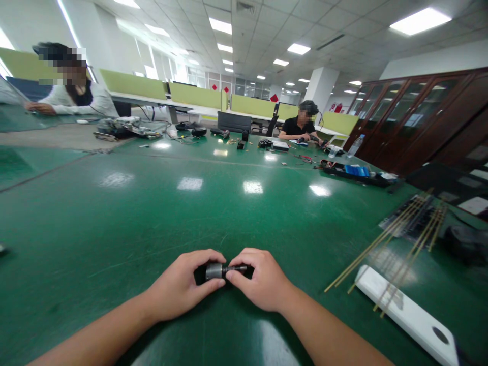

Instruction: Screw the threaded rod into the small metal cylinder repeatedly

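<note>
Head view: left hand (183, 287) pinches a small metal motor (214, 271); right hand (261, 279) pinches its thin shaft (236, 268). Looks rigid, dense, smooth.

Your left hand (183, 284) and right hand (259, 279) hide most of the small metal cylinder (215, 270). The white bar (404, 310) runs off the right edge. Far clutter is too small to identify.
</note>
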Demonstrator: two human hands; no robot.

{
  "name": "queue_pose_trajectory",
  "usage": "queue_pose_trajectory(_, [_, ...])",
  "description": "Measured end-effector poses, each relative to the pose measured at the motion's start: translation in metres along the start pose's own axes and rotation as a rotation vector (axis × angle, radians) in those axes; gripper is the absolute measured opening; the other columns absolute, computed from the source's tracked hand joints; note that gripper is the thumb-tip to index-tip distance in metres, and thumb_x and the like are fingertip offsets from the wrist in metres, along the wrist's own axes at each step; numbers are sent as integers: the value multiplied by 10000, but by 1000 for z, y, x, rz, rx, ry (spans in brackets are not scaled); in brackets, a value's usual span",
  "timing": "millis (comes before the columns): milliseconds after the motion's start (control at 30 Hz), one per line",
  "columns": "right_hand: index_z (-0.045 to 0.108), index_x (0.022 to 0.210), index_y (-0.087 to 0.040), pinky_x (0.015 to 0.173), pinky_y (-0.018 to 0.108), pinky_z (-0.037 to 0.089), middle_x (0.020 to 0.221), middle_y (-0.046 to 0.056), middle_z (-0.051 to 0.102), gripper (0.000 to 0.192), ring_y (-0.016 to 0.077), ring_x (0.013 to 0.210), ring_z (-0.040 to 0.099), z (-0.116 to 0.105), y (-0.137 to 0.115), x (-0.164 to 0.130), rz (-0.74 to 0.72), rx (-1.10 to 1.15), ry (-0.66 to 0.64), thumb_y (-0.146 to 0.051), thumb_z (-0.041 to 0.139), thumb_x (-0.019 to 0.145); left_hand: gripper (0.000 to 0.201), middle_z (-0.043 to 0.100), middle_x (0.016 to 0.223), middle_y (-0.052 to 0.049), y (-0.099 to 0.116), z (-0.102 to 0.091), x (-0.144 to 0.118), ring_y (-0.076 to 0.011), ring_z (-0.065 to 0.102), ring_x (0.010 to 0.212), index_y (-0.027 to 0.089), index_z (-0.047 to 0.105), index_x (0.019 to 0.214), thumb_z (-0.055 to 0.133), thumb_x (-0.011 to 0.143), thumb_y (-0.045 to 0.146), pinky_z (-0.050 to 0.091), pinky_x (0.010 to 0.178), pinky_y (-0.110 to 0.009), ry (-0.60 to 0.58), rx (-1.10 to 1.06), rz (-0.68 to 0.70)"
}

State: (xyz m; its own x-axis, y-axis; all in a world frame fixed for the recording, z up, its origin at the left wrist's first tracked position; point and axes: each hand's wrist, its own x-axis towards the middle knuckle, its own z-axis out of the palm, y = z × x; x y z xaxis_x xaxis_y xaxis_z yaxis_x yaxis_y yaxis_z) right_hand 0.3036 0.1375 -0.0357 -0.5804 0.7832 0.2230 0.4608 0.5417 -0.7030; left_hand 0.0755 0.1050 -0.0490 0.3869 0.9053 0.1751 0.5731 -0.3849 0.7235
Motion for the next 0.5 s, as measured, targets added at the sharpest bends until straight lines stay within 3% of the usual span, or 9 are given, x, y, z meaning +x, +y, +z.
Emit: queue_pose_trajectory(500, [754,925,-220,733,277,449,855,16,699,111,154,779,626,0,0,0,3,-5,4,-281,686,861,273,681,1101,-3,1,0,1,-196,633,1022,282,630,1146,656,896,388,487,906,-301,0,-3,-8])
